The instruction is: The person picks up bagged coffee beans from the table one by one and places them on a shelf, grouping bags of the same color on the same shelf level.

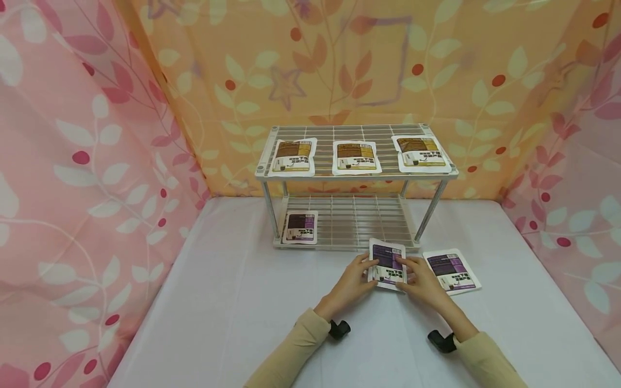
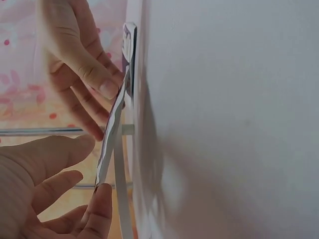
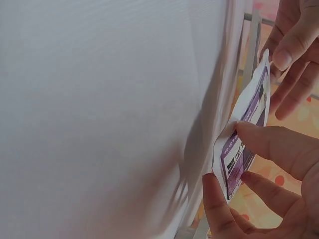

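A flat white pouch with a purple and black label [image 1: 387,257] is between the two hands, just in front of the wire shelf's lower right. My left hand [image 1: 350,281] holds its left edge, fingers spread along that side. On the opposite edge, my right hand [image 1: 427,283] grips it, with the thumb on the label side in the right wrist view. The pouch [image 3: 245,142] looks tilted and raised off the white cloth there. A second purple pouch [image 1: 452,271] lies on the cloth beside the right hand.
Behind the hands stands a two-tier white wire shelf [image 1: 359,177] with metal posts. Its upper tier carries a left brown-yellow pouch [image 1: 293,157], a middle one [image 1: 356,157] and a right one [image 1: 421,153]. Another purple pouch [image 1: 300,227] lies on the lower tier's left end. Patterned curtains surround the table.
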`<state>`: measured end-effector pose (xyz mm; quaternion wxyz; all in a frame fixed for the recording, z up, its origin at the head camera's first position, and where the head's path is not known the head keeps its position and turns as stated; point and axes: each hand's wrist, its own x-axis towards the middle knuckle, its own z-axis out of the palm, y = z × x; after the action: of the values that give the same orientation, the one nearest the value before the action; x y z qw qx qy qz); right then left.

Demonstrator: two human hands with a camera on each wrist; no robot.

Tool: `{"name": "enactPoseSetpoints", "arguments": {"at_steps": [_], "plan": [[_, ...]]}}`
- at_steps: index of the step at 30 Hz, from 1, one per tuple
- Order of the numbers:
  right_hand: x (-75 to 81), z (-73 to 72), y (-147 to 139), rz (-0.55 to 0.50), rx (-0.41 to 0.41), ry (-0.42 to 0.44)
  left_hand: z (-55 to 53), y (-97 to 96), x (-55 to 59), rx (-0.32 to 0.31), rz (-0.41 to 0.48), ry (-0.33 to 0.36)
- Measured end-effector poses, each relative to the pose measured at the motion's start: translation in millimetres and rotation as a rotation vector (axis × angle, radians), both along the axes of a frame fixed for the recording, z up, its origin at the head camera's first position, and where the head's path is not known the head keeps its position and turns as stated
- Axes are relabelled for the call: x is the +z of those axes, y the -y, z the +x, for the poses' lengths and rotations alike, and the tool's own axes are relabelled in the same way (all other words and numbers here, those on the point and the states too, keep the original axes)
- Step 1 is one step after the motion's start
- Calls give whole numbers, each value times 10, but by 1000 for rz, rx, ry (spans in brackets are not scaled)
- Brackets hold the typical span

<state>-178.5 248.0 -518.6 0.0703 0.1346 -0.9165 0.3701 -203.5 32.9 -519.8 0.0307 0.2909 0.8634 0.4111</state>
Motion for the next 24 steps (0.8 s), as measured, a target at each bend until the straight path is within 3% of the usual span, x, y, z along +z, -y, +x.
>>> {"name": "enactPoseSetpoints", "arguments": {"at_steps": [14, 24], "plan": [[30, -180, 242, 85, 56, -80, -85, 194, 4, 100, -48, 25], [26, -328, 418, 61, 81, -128, -194, 346, -16, 171, -18, -73]]}}
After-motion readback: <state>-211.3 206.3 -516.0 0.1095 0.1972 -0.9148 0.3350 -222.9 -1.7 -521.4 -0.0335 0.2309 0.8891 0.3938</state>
